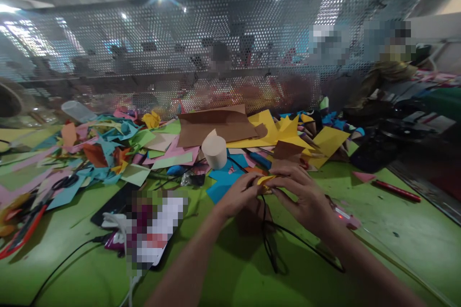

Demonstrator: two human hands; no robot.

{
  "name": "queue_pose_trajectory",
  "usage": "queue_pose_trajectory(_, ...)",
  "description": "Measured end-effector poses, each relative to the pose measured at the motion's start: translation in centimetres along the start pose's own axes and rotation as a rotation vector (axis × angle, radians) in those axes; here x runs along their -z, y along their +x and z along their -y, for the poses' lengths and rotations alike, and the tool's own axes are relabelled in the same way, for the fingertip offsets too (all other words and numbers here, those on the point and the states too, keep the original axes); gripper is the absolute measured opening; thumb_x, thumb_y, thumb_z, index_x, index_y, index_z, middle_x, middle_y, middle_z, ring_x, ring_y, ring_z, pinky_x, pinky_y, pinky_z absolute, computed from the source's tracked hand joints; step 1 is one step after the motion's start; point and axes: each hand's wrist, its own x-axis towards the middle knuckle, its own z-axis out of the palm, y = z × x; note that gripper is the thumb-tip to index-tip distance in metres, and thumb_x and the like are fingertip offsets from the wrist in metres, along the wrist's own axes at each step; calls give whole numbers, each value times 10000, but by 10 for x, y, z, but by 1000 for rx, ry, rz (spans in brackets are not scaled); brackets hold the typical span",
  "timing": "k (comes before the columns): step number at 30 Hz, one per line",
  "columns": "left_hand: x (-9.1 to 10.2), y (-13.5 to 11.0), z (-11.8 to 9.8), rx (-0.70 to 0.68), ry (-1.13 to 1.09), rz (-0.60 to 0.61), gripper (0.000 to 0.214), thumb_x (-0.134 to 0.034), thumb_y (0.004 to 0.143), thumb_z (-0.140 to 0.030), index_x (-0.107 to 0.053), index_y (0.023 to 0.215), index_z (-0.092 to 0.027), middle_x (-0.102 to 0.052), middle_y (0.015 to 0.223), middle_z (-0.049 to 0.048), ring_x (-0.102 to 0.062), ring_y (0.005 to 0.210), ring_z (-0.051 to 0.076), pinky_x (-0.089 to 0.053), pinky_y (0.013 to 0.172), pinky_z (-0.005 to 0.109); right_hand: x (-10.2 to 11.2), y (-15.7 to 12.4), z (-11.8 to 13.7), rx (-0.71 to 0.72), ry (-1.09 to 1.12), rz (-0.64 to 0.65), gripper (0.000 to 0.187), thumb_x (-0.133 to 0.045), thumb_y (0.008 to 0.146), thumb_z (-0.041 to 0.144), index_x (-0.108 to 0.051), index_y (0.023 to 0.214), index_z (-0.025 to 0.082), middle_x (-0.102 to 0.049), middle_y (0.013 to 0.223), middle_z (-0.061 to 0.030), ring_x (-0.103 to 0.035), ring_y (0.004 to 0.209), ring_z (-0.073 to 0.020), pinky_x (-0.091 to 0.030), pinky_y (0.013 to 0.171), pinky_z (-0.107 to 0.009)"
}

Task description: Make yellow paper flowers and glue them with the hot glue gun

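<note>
Both hands meet near the middle of the head view, just above the green table (230, 268). Between their fingertips is a small yellow paper piece (265, 180). My left hand (239, 195) pinches its left side, and my right hand (300, 196) grips it from the right. Part of the paper is hidden behind the fingers. Below the hands, a black cable (265, 235) loops across the tabletop. Just beyond them stands a cream paper roll (215, 152), beside blue paper (221, 184) lying flat.
Coloured paper scraps (101, 144) heap along the back, with a brown sheet (212, 127) and yellow sheets (266, 129). Red-handled scissors (30, 228) and a phone (163, 225) lie left. A red pen (396, 191) and a pink device (345, 217) lie right. A perforated metal screen (173, 48) stands behind.
</note>
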Motion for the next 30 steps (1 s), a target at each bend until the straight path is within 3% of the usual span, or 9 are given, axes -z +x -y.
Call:
queue_pose_trajectory(4, 0, -1, 2, 14, -58, 5, 298, -541, 909, -423, -620, 1110, -217, -637, 1176, 70, -573, 1142, 251, -470, 1013, 384, 1, 2, 3, -1, 31, -1, 244, -604, 897, 128, -696, 1059, 286, -685, 1141, -71, -627, 1100, -263, -511, 938, -459)
queue_pose_trajectory(10, 0, -2, 3, 29, -73, -3, 350, -535, 907, -471, -612, 1127, -210, -630, 1172, 65, -569, 1119, 244, -473, 978, 358, 6, -1, 1, -68, 164, -66, 349, -611, 919, 159, -625, 1244, 287, -642, 1244, -89, -592, 1187, -258, -486, 1005, -454)
queue_pose_trajectory(16, 3, -5, -3, -105, 252, -37, 326, -533, 911, -419, -610, 1149, -210, -621, 1180, 81, -539, 1129, 269, -408, 1015, 399, 11, -4, 0, -106, 210, -8, 250, -624, 926, 197, -659, 1159, 279, -675, 1136, -75, -621, 1110, -247, -516, 944, -421)
queue_pose_trajectory(21, 2, -8, -7, -150, 449, -83, 315, -514, 918, -421, -584, 1158, -229, -617, 1182, 70, -517, 1136, 266, -342, 1058, 404, 20, -2, 8, -109, 229, -25, 303, -623, 920, 213, -641, 1212, 295, -679, 1179, -75, -629, 1124, -257, -522, 953, -424)
queue_pose_trajectory(30, 1, -10, -10, -180, 470, -95, 313, -510, 930, -450, -559, 1135, -218, -598, 1176, 70, -515, 1130, 252, -340, 1068, 387, 20, -3, 9, -65, 219, 35, 168, -626, 915, 188, -657, 1060, 266, -708, 1038, -56, -662, 1003, -222, -538, 843, -359)
